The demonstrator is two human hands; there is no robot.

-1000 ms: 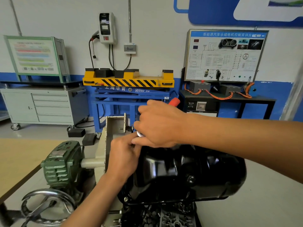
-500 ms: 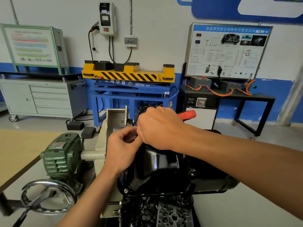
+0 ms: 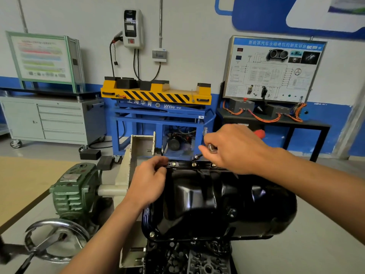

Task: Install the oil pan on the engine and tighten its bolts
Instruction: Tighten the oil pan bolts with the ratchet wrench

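The glossy black oil pan point(image 3: 207, 196) sits on the engine point(image 3: 197, 262), which is held in a stand. Three bolts point(image 3: 194, 164) show along its far flange, and another bolt point(image 3: 152, 234) sits at the near left corner. My right hand point(image 3: 237, 149) grips a socket wrench point(image 3: 211, 148) with a red handle. The wrench's socket tip point(image 3: 196, 156) points down just above the middle far bolt. My left hand point(image 3: 148, 182) lies on the pan's far left corner, its fingers curled over the rim there. What lies under those fingers is hidden.
A green gearbox point(image 3: 75, 190) with a steel handwheel point(image 3: 55, 240) and a beige stand bracket point(image 3: 126, 171) are to the left of the engine. Behind stand a blue and yellow lift table point(image 3: 158, 95), a grey drawer cabinet point(image 3: 49, 119) and a black bench point(image 3: 276, 119) with a wiring board.
My right hand moved right and away from my left hand, carrying the wrench along the far flange. The flange bolts have come into view. My left hand stayed at the pan's corner.
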